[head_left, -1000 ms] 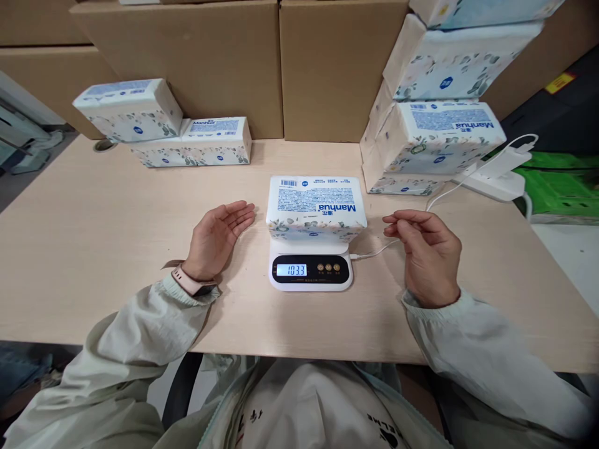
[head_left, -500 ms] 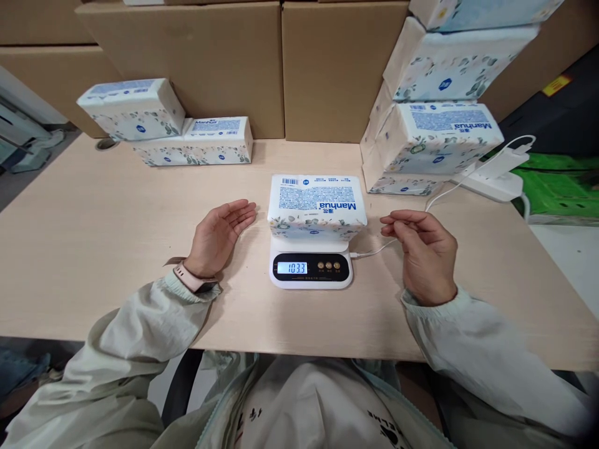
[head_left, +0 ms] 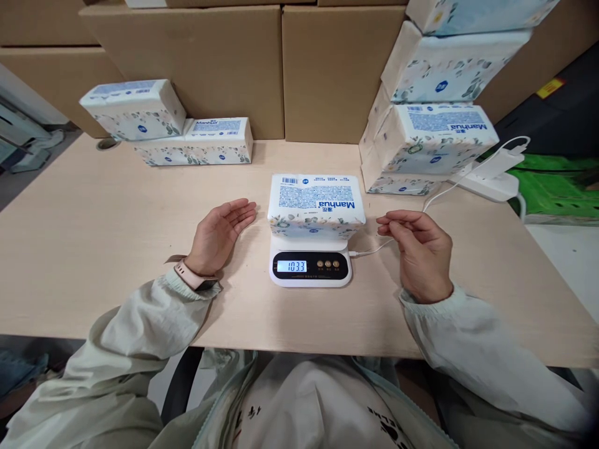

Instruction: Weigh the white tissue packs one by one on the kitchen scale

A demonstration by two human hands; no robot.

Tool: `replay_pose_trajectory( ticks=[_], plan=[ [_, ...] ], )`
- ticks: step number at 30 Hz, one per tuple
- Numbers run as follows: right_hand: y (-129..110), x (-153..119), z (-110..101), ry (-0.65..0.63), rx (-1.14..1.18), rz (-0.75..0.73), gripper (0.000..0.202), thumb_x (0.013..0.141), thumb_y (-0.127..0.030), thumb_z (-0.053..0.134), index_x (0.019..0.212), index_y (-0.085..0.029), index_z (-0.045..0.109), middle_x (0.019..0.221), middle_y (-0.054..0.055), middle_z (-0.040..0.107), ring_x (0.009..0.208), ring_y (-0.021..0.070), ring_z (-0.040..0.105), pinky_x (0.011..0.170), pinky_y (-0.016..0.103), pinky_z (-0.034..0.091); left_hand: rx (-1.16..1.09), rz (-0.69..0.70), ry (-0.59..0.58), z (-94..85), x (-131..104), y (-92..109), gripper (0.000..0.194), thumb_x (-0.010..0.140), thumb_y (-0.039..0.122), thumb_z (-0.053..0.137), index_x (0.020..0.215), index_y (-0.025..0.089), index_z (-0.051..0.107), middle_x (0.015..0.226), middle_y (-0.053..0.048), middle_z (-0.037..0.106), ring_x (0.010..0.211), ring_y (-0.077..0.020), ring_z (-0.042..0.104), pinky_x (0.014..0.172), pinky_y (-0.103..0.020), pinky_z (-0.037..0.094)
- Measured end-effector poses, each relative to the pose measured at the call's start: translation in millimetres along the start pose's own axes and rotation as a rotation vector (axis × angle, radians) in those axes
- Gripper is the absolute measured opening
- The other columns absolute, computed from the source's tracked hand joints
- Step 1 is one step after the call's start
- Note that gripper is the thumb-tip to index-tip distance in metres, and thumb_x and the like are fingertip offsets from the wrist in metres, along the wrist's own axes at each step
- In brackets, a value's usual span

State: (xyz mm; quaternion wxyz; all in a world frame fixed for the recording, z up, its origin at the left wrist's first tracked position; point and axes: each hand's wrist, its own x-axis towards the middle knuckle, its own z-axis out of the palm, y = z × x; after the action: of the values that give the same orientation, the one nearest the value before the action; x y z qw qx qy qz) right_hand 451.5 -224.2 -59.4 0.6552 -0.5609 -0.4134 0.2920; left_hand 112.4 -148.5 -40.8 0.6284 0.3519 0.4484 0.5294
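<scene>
A white tissue pack [head_left: 316, 202] with blue "Manhua" print lies on the plate of a white digital scale [head_left: 276, 279]. The lit display [head_left: 292, 266] reads 103.3. To the left of the scale, my left hand [head_left: 219, 236] rests on the table, palm turned inward, fingers stretched out and nothing in it. My right hand [head_left: 421, 255] is on the other side, apart from the pack, with loosely bent fingers and nothing visible in them. A white cable [head_left: 369, 252] runs from the scale's right side and passes behind my right hand.
Several tissue packs [head_left: 433, 140] are stacked at the back right, beside a white power strip [head_left: 489, 181]. More packs [head_left: 191, 153] sit at the back left near a tape roll [head_left: 107, 144]. Cardboard boxes [head_left: 344, 75] line the table's far edge. A green crate [head_left: 556, 187] stands beyond the right edge.
The view has shifted very slightly. Both hands, the pack on the scale and the 103.3 reading otherwise stay as they were.
</scene>
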Motion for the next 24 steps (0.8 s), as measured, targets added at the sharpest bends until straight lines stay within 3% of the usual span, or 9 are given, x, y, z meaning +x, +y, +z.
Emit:
replay_pose_trajectory(
  ticks=[8,11,15,19,21,24],
  plan=[
    [-2,-1,0,-0.005,0.013,-0.001,0.01,0.087,-0.033,0.085,0.093,-0.027,0.083,0.09,0.003,0.082,0.076,0.017,0.074,0.081,0.037,0.067,0.023,0.015,-0.01,-0.9,0,-2,0.031,0.092,0.037,0.064,0.105,0.014,0.08,0.122,-0.016,0.079,0.126,-0.0293,0.073,0.126,-0.05,0.05],
    [-2,0,-2,-0.033,-0.001,0.0,0.012,0.088,-0.037,0.085,0.095,-0.027,0.084,0.092,0.003,0.083,0.079,0.0179,0.076,0.085,0.039,0.069,0.101,0.13,-0.039,1.1,-6,-2,0.029,0.094,0.038,0.067,0.105,0.017,0.083,0.122,-0.013,0.08,0.129,-0.0311,0.072,0.129,-0.053,0.048],
    [-5,1,-7,-0.218,-0.047,0.091,0.031,0.094,-0.052,0.081,0.116,-0.031,0.085,0.121,0.004,0.085,0.112,0.0234,0.081,0.114,0.048,0.064,0.283,0.296,-0.138,11.2,-23,0,0.027,0.099,0.041,0.073,0.116,0.024,0.087,0.135,-0.007,0.078,0.143,-0.0328,0.065,0.137,-0.055,0.038],
    [-22,1,0,-0.483,-0.099,0.191,0.048,0.099,-0.066,0.069,0.138,-0.039,0.076,0.15,-0.001,0.073,0.146,0.0269,0.067,0.133,0.057,0.048,0.28,0.209,-0.328,27.1,-39,2,0.042,0.099,0.049,0.078,0.133,0.026,0.082,0.151,-0.006,0.07,0.156,-0.0354,0.054,0.139,-0.055,0.038],
    [-39,3,13,-0.616,-0.108,0.152,0.048,0.102,-0.063,0.066,0.144,-0.041,0.072,0.152,-0.004,0.071,0.153,0.0269,0.06,0.135,0.058,0.044,0.275,0.215,-0.383,34.4,-42,6,0.041,0.096,0.046,0.082,0.133,0.029,0.081,0.153,-0.003,0.069,0.158,-0.0355,0.052,0.137,-0.055,0.04],
    [-66,21,48,-0.709,-0.052,0.046,0.041,0.104,-0.056,0.067,0.141,-0.04,0.072,0.142,-0.007,0.075,0.153,0.0257,0.061,0.135,0.058,0.044,0.287,0.382,-0.336,41.8,-33,24,0.045,0.092,0.037,0.087,0.135,0.029,0.078,0.156,0.0,0.066,0.161,-0.0348,0.048,0.137,-0.055,0.039]
  ],
)
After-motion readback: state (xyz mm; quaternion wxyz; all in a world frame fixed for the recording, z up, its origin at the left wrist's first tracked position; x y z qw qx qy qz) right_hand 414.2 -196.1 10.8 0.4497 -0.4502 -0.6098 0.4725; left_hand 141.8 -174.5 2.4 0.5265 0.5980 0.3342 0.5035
